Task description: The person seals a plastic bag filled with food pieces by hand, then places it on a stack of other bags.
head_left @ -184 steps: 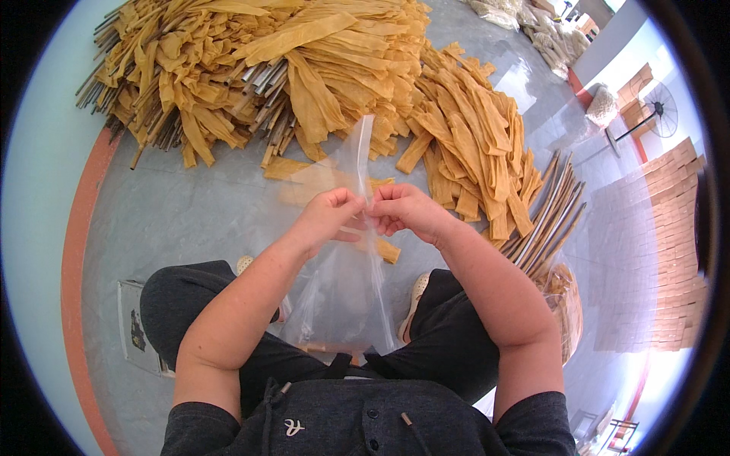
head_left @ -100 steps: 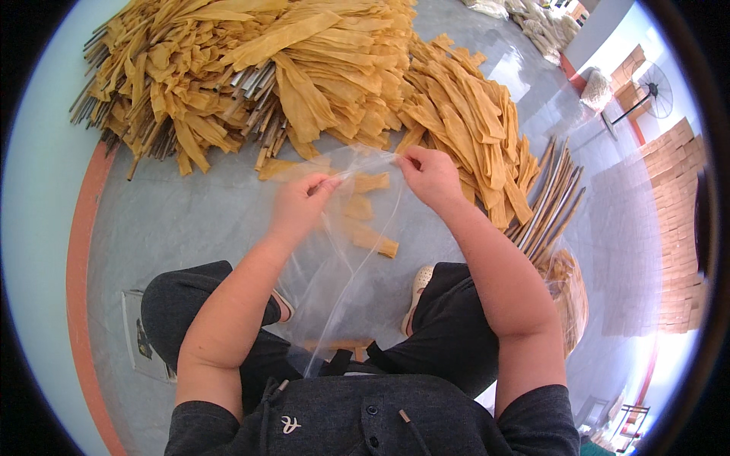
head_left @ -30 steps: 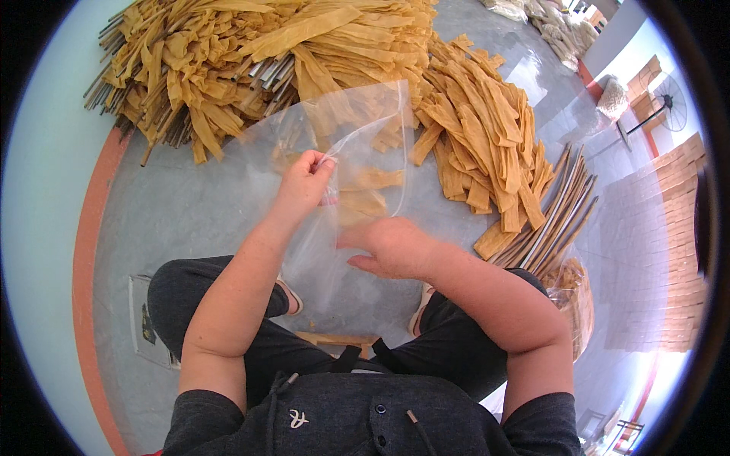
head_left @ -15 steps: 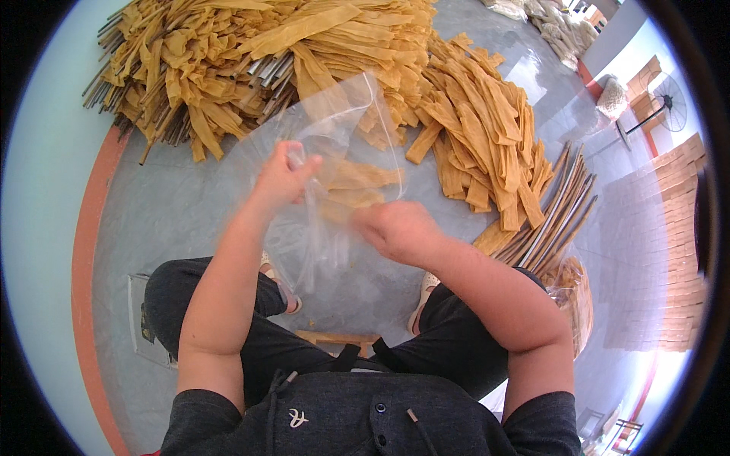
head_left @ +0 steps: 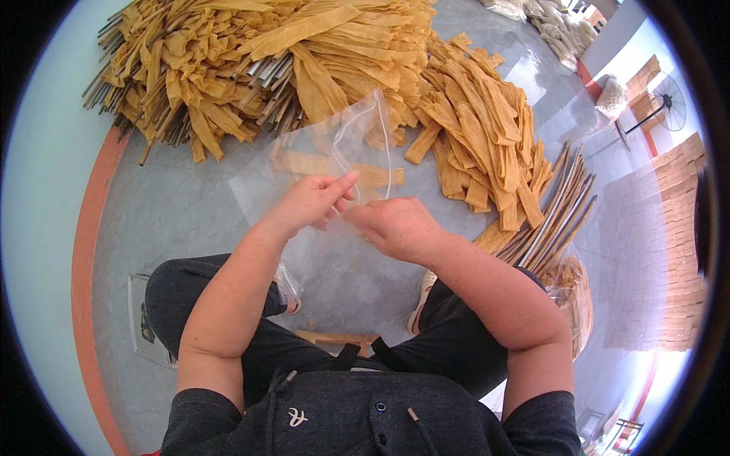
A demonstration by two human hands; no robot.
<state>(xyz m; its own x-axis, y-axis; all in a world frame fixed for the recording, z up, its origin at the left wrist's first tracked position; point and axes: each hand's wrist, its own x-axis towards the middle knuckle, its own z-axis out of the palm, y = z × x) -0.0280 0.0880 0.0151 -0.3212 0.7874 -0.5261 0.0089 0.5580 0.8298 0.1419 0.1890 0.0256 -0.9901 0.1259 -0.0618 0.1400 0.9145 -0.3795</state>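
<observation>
A large clear plastic bag (head_left: 258, 181) with a white-edged mouth spreads out in front of me, above the floor. My left hand (head_left: 315, 201) pinches its near edge, thumb uppermost. Close beside it, fingertips almost meeting those of the left, my right hand (head_left: 399, 228) is closed on the same edge. Through the film shows a flat yellow-brown strip (head_left: 380, 176), which looks like dried bean curd sheet; whether it lies inside the bag or beneath it I cannot tell. The right fingertips are partly hidden.
Large heaps of yellow-brown strips (head_left: 342, 45) with thin rods among them lie at the far side. A smaller pile (head_left: 483, 125) is at the right, near a bundle of rods (head_left: 559, 209) and a filled clear bag (head_left: 574, 296). A fan (head_left: 669, 101) stands far right.
My left hand has moved right and slightly down, toward the right hand. The bag has swung lower, its hanging near part is gathered up, and its white-edged mouth is spread wider.
</observation>
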